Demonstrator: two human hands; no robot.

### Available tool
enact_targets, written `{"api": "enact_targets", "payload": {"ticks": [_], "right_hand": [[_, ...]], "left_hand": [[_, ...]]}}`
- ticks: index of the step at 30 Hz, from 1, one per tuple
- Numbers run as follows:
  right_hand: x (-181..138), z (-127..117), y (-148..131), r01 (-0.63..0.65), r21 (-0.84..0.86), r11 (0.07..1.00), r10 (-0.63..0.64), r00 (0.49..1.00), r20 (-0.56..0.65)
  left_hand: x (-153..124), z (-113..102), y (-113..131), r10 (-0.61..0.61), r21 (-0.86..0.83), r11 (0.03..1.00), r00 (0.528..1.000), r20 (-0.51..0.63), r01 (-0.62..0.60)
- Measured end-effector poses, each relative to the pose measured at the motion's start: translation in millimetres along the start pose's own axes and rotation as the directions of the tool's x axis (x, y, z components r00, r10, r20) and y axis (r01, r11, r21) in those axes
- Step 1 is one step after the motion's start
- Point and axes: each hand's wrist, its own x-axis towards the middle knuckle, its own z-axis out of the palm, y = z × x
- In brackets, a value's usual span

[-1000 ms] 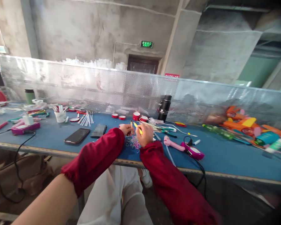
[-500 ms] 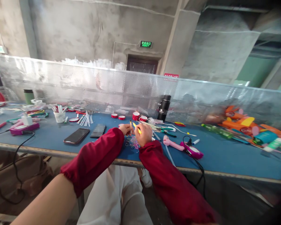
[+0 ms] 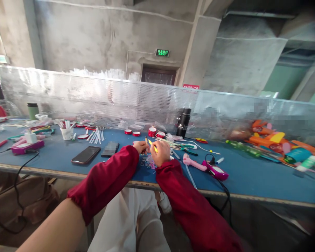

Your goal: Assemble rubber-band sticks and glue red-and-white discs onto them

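My left hand (image 3: 141, 146) and my right hand (image 3: 161, 152) meet over the blue table (image 3: 252, 175), both in dark red sleeves. The right hand is closed round a thin yellow stick (image 3: 152, 145) that points up and left. The left hand pinches a small upright stick-like piece (image 3: 146, 140) close to the yellow one. Just below the hands lies a loose heap of small pink and pale rubber bands (image 3: 149, 162) on the table.
A black phone (image 3: 85, 154) lies left of my arms. A pink glue gun (image 3: 214, 170) with a black cable lies to the right, a black flask (image 3: 183, 122) behind. Red tape rolls (image 3: 152, 131), white sticks (image 3: 96, 134), a cup (image 3: 67, 132) and orange toys (image 3: 273, 138) crowd the back by a perforated metal screen.
The hands stay together over the rubber bands, the yellow stick shifts slightly. The view has tipped a little, so everything sits slightly lower.
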Motion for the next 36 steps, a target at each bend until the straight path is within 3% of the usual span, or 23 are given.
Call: {"api": "enact_targets", "payload": {"ticks": [7, 14, 21, 28, 36], "right_hand": [[0.4, 0.0, -1.6, 0.055, 0.022, 0.998, -0.056, 0.998, 0.020], [0.5, -0.3, -0.8, 0.009, 0.003, 1.000, -0.009, 1.000, 0.021], [1.4, 0.7, -3.6, 0.054, 0.013, 0.998, -0.055, 0.998, 0.043], [0.9, -1.6, -1.4, 0.001, -0.006, 1.000, -0.001, 1.000, -0.008], [0.6, 0.9, -1.8, 0.047, 0.003, 0.999, -0.047, 0.999, 0.021]], "left_hand": [[0.2, -1.7, -1.8, 0.003, 0.011, 1.000, 1.000, 0.007, -0.003], [0.3, -1.7, -2.0, 0.001, -0.019, 1.000, 1.000, -0.003, -0.001], [0.7, -2.9, -2.5, 0.014, 0.009, 1.000, 1.000, 0.018, -0.014], [1.0, -2.1, -3.3, 0.022, -0.010, 1.000, 1.000, 0.011, -0.022], [-1.7, -2.1, 0.2, -0.013, 0.007, 1.000, 1.000, -0.005, 0.013]]}}
